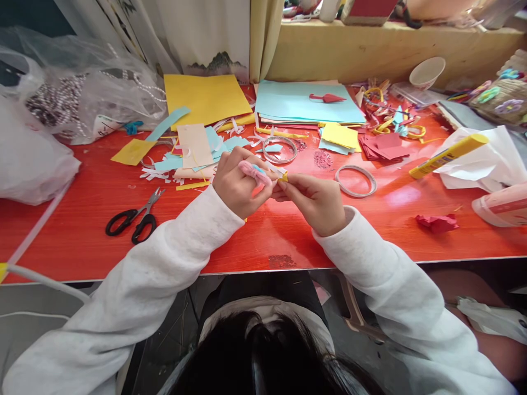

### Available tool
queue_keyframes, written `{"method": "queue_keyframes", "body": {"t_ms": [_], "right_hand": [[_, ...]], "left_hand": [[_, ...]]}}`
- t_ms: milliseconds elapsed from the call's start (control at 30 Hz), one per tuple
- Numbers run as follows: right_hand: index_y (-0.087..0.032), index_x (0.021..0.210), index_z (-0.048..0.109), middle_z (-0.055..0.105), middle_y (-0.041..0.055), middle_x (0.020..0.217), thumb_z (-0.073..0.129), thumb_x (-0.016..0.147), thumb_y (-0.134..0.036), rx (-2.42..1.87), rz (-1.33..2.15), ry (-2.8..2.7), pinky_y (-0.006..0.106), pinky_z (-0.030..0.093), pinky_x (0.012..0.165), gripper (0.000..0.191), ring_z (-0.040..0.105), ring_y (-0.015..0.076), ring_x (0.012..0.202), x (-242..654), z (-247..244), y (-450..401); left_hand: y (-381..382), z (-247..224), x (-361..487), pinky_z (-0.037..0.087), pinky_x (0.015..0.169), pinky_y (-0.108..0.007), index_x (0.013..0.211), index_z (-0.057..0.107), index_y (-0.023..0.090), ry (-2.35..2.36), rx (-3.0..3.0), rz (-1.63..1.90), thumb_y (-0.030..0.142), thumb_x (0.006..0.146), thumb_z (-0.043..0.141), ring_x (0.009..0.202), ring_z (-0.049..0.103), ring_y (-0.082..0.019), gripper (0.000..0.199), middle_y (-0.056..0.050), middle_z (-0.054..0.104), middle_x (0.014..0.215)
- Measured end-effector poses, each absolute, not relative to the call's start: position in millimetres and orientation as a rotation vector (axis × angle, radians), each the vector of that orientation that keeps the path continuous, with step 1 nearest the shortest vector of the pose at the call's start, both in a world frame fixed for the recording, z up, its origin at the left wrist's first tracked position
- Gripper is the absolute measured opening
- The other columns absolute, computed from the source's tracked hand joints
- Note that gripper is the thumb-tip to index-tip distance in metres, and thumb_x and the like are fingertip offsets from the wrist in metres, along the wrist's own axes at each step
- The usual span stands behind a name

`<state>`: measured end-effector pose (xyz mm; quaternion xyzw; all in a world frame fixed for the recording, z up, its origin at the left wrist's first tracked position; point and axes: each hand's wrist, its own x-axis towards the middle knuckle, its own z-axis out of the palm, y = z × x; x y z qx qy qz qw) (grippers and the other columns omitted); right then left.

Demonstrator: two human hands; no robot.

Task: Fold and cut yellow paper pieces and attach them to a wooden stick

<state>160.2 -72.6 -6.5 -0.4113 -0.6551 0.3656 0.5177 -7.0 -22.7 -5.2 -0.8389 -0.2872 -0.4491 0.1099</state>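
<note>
My left hand [236, 184] and my right hand [315, 200] meet above the middle of the red table [82, 230], fingertips touching. Between them they pinch a small rolled paper piece [256, 172], pink with a bit of blue, and a short yellow strip end [283, 176]. The left fingers curl around the pink roll; the right thumb and forefinger grip the yellow end. Both arms wear white sleeves. Paper scraps [193, 156] lie just beyond the hands.
Black-handled scissors [134, 219] lie left of my left arm. Two tape rings [356, 181] [280, 149] sit behind the hands. A yellow glue stick [448, 155], white tissue, crumpled red paper [437, 222], stacked yellow sheets [203, 99] and blue sheets [304, 101] and plastic bags [61, 104] crowd the table.
</note>
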Motion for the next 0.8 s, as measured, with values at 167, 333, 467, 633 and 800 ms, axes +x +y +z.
{"method": "queue_keyframes", "body": {"t_ms": [167, 333, 467, 633, 800], "right_hand": [[-0.019, 0.088, 0.064, 0.072, 0.0028, 0.081, 0.053, 0.085, -0.028, -1.042, 0.737, -1.662, 0.03, 0.06, 0.074, 0.014, 0.069, 0.0151, 0.076, 161.7, -7.4, -72.2], [-0.018, 0.088, 0.064, 0.072, 0.003, 0.081, 0.052, 0.086, -0.027, -1.057, 0.688, -1.696, 0.03, 0.06, 0.074, 0.015, 0.07, 0.0153, 0.076, 162.0, -6.3, -72.4], [-0.017, 0.087, 0.064, 0.072, 0.0037, 0.08, 0.051, 0.086, -0.024, -1.053, 0.63, -1.715, 0.029, 0.06, 0.071, 0.015, 0.07, 0.0153, 0.075, 161.1, -4.8, -73.4], [-0.018, 0.087, 0.065, 0.072, 0.003, 0.081, 0.049, 0.087, -0.024, -1.085, 0.544, -1.769, 0.027, 0.059, 0.071, 0.018, 0.069, 0.0145, 0.074, 160.6, -2.3, -74.1], [-0.018, 0.088, 0.067, 0.073, 0.0031, 0.081, 0.049, 0.086, -0.024, -1.1, 0.499, -1.787, 0.027, 0.058, 0.07, 0.018, 0.069, 0.015, 0.073, 160.4, -0.6, -75.0]], "left_hand": [[-22.3, -4.5, -6.8, 0.039, 0.067, -0.037, 0.084, 0.062, 0.029, -0.894, -2.477, -1.29, 0.032, 0.077, 0.059, 0.081, 0.06, -0.021, 0.008, 0.002, 0.066, 0.078], [-23.6, -3.2, -6.5, 0.044, 0.065, -0.036, 0.081, 0.065, 0.026, -0.811, -2.432, -1.369, 0.027, 0.076, 0.06, 0.079, 0.059, -0.019, 0.008, 0.001, 0.067, 0.076], [-24.6, -3.6, -4.3, 0.048, 0.066, -0.035, 0.075, 0.066, 0.022, -0.83, -2.451, -1.465, 0.025, 0.075, 0.061, 0.079, 0.059, -0.019, 0.006, -0.001, 0.067, 0.075], [-25.1, -4.6, -2.1, 0.049, 0.068, -0.036, 0.073, 0.064, 0.022, -0.852, -2.444, -1.495, 0.027, 0.074, 0.063, 0.079, 0.059, -0.019, 0.006, -0.001, 0.066, 0.072], [-26.1, -3.6, -2.1, 0.049, 0.072, -0.037, 0.069, 0.06, 0.021, -1.039, -2.517, -1.377, 0.03, 0.076, 0.058, 0.081, 0.059, -0.019, 0.013, -0.001, 0.065, 0.075]]}}
